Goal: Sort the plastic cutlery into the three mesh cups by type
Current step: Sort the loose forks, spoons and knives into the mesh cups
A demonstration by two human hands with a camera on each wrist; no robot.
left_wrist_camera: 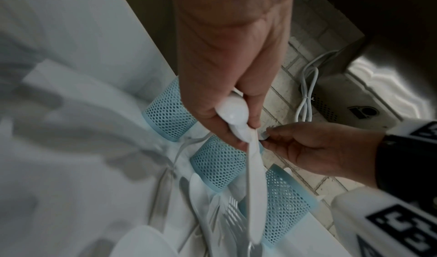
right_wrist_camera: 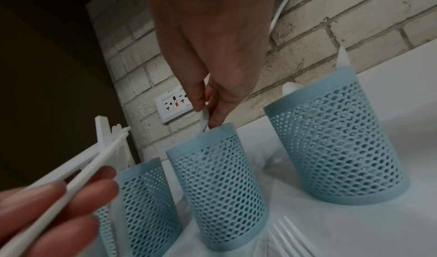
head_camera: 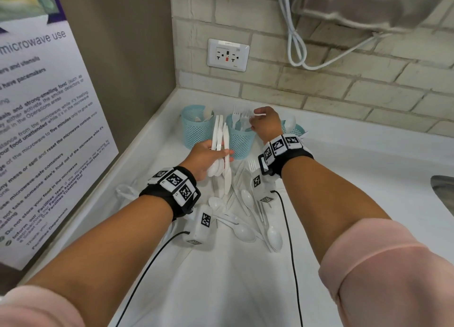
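Note:
Three blue mesh cups stand in a row by the back wall: left cup (head_camera: 197, 130), middle cup (head_camera: 240, 142), right cup (head_camera: 298, 130). Forks stick up from the middle cup, and spoon bowls show in the outer two. My left hand (head_camera: 216, 154) grips a bundle of white spoons and a knife (head_camera: 221, 135) just before the left and middle cups, handles up. My right hand (head_camera: 255, 120) pinches a white cutlery handle (right_wrist_camera: 204, 117) over the middle cup's (right_wrist_camera: 217, 186) rim; its head is hidden. Loose spoons, forks and knives (head_camera: 245, 211) lie on the counter under my wrists.
A white counter (head_camera: 356, 159) runs to a brick wall with a power outlet (head_camera: 228, 55) and a hanging white cable (head_camera: 297, 44). A microwave notice (head_camera: 41, 130) covers the left wall. A metal sink edge (head_camera: 444, 191) shows at the right.

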